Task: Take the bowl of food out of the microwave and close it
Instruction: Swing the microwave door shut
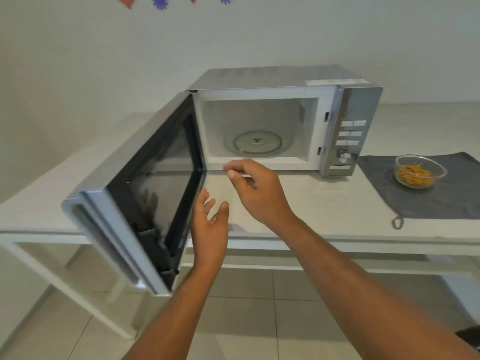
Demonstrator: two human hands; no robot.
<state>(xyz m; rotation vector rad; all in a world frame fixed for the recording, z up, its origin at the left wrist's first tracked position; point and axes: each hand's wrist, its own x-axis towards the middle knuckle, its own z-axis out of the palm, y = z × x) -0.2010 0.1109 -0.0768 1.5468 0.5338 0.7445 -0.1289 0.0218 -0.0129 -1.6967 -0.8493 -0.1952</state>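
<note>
**Bowl Removed, Door Not Yet Closed**

Both forearms reach in from the bottom of the view, nearest the camera, over a tiled floor. They end at 2 bare hands held in front of the open microwave (285, 120).

**Hand state**
- Left hand (210, 222): empty, fingers spread and relaxed, palm turned toward the inner face of the door (145, 183). It sits just beside the door glass; contact cannot be confirmed.
- Right hand (259, 188): empty, fingers loosely curled with thumb and forefinger drawn close together, grasping nothing. It hovers in front of the lower lip of the cavity opening.

**Task progress**
1. Bowl removal: judged complete. The cavity shows only the bare glass turntable (257, 142).
2. Bowl placement: the glass bowl (420, 171), holding orange-yellow food, stands upright on a grey cloth mat (428, 198) on the white worktop (324, 203), to the right of the control panel (350, 141).
3. Door closure: outstanding. The door is swung wide on its left hinge, with its free edge pointing toward the camera.

**Position of bowl relative to hands**
The bowl lies well apart from both hands, off to their right with the microwave's front right corner between. Neither hand is directed toward it.

**Next action (judgement)**
The left hand appears best placed to move behind the door's outer edge and swing it shut. The right hand should clear the opening first to avoid being pinched.
</note>
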